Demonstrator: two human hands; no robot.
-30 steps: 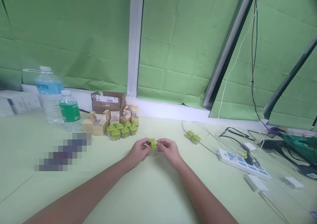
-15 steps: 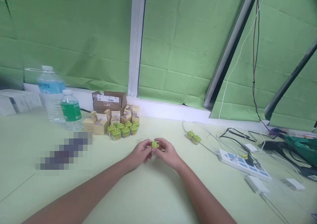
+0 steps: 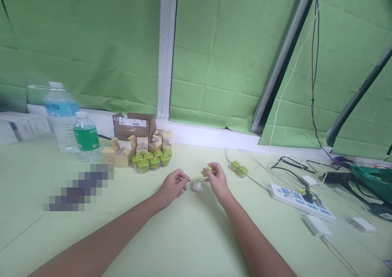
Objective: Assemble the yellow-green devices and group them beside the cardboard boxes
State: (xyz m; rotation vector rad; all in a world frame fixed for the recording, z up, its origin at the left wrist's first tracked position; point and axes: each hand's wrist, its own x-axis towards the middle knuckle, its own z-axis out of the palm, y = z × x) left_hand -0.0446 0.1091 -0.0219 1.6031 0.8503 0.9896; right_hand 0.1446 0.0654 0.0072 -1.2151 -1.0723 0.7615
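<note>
My right hand (image 3: pixel 216 179) pinches a small green plastic piece (image 3: pixel 207 170) just above the pale green table (image 3: pixel 190 236). My left hand (image 3: pixel 173 184) rests on the table with its fingers curled together; whether it holds anything I cannot make out. Between the two hands lies a small pale pinkish lump (image 3: pixel 197 186). A cluster of small green-lidded containers (image 3: pixel 150 161) stands behind my left hand, in front of small tan cartons (image 3: pixel 134 146). A pair of green containers (image 3: pixel 239 168) sits to the right of my right hand.
Two water bottles (image 3: pixel 73 126) stand at the left, and a brown cardboard box (image 3: pixel 134 125) is by the wall. A white power strip (image 3: pixel 298 201), adapters and tangled cables (image 3: pixel 294 166) cover the right side. White boxes (image 3: pixel 21 126) are at the far left.
The hands held the green piece together near the middle. Now they are apart: my right hand has carried it to the right, and a pale lump lies between them.
</note>
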